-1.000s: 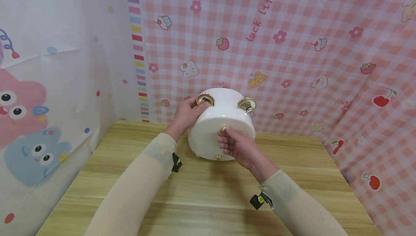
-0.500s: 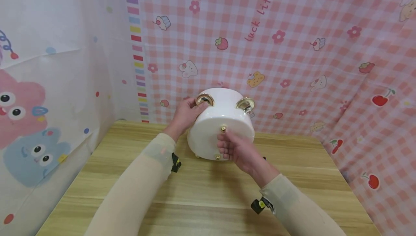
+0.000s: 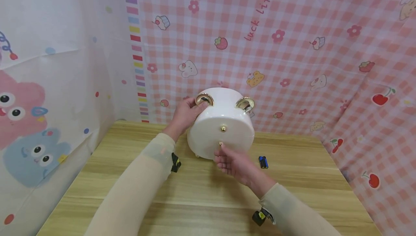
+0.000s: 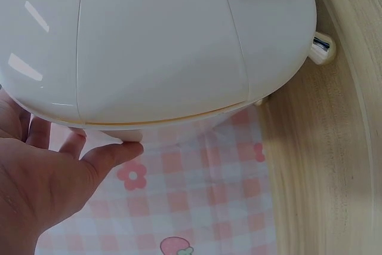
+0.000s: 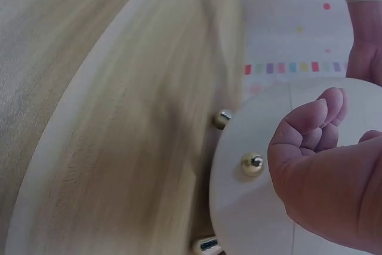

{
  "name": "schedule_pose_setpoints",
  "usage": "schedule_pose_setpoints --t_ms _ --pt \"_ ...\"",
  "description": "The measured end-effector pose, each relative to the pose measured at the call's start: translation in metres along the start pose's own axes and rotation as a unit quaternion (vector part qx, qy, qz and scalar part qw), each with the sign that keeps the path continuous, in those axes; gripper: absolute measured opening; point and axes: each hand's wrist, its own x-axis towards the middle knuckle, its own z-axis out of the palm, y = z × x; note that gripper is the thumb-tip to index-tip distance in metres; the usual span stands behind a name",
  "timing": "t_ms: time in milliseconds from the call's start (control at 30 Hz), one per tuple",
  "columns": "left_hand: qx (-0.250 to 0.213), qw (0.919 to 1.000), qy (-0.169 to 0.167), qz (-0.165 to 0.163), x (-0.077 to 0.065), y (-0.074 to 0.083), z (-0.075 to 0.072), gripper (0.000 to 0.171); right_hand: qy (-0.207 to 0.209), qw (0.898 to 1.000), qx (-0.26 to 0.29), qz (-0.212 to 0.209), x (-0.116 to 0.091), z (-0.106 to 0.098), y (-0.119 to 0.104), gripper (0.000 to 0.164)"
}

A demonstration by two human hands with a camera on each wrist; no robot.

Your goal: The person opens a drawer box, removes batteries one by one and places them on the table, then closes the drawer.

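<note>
Cylinders point(image 3: 263, 162), two of them, blue and black, lie on the table point(image 3: 195, 196) to the right of the white case point(image 3: 208, 135), which stands toward the far edge. My left hand point(image 3: 186, 115) grips its left gold ring point(image 3: 201, 97); my right hand point(image 3: 232, 161) is half curled at a lower gold knob point(image 3: 220, 143), and whether I hold it I cannot tell.

The left hand point(image 4: 45, 177) holds a glossy white case point(image 4: 155, 46).

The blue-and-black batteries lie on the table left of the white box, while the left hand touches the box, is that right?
Not quite: the batteries lie right of the white box, as the head view shows; the left hand does touch it.
</note>
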Motion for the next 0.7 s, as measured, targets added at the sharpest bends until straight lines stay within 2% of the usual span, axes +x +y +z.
schedule_pose_setpoints --t_ms 400,700 --pt "-0.003 1.0 0.001 0.002 -0.001 0.0 -0.001 0.038 0.052 0.999 0.01 -0.002 0.016 -0.003 -0.002 0.048" --pt "-0.004 1.0 0.001 0.004 0.0 0.0 0.0 0.039 0.058 0.998 0.016 -0.001 0.018 -0.001 -0.006 0.044"
